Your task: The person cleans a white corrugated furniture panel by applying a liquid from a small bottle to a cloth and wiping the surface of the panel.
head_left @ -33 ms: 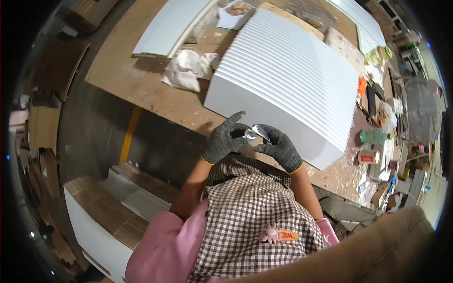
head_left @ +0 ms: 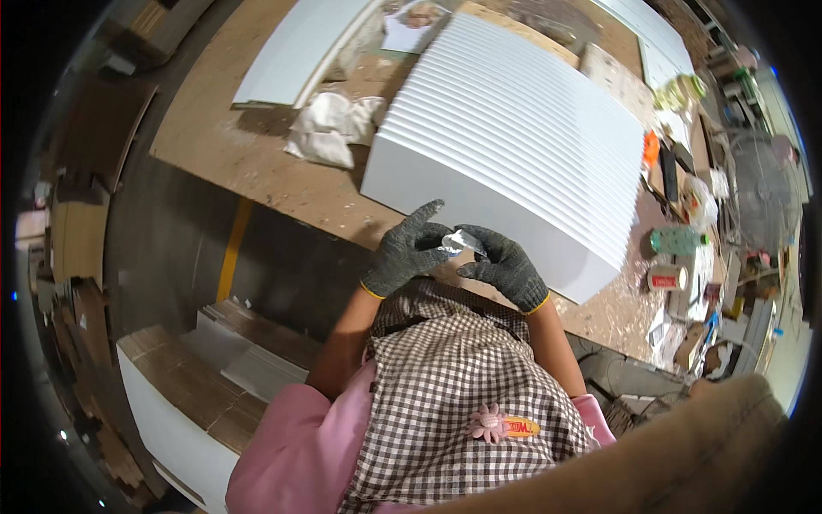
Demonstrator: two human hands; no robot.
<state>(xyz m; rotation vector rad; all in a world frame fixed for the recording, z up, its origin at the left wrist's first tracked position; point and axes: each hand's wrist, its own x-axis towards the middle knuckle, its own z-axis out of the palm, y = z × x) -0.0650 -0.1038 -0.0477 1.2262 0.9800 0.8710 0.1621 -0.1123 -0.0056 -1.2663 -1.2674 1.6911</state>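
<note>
Both hands work at chest height over the near edge of the dusty brown wooden worktop (head_left: 257, 163). The left hand (head_left: 404, 253), in a dark grey knitted glove with a yellow cuff, and the right hand (head_left: 505, 267), gloved alike, meet on a small clear crinkled plastic piece (head_left: 458, 242), which sits between them, directly in front of the checked brown-and-white apron (head_left: 454, 385). The left grip pinches the piece from its left side with thumb and lower fingers, while the forefinger stands out straight, up and to the right. The right grip is curled narrow against the piece from the right and below; whether it truly clamps the plastic or only touches it cannot be told. The piece appears to run left to right from one grip to the other, tilted slightly downward to the right; neither hand is clearly nearer. Just beyond the hands, touching none of them, lies the large white ribbed panel (head_left: 514, 137), its ridges running up and to the right across the worktop. A crumpled white cloth (head_left: 330, 128) lies to its left.
</note>
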